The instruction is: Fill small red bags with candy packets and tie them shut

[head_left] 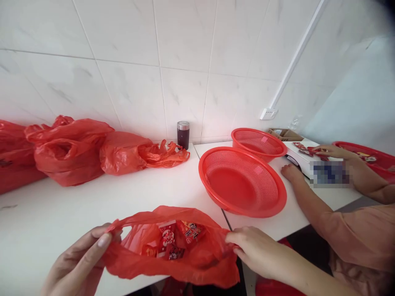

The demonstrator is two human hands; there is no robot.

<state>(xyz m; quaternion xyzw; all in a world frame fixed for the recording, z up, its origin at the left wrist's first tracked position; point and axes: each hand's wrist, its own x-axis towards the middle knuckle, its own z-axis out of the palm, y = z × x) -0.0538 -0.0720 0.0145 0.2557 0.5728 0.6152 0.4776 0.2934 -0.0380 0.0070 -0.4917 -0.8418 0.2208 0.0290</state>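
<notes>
A thin red plastic bag [173, 269] hangs with its mouth spread wide at the table's front edge. Several small red printed packets [168, 236] lie inside it. My left hand [82, 261] pinches the left end of the bag's rim between thumb and fingers. At the opposite end, my right hand [257, 248] has its fingers closed on the rim. Just beyond the bag stands a large red colander [237, 181] with nothing in it.
Filled red bags [70, 152] line the wall at the left, near a dark tumbler [183, 135]. A second red colander [259, 142] and a cardboard box [286, 135] stand behind. At right, another person's hands rest around a white device [300, 158] holding red packets.
</notes>
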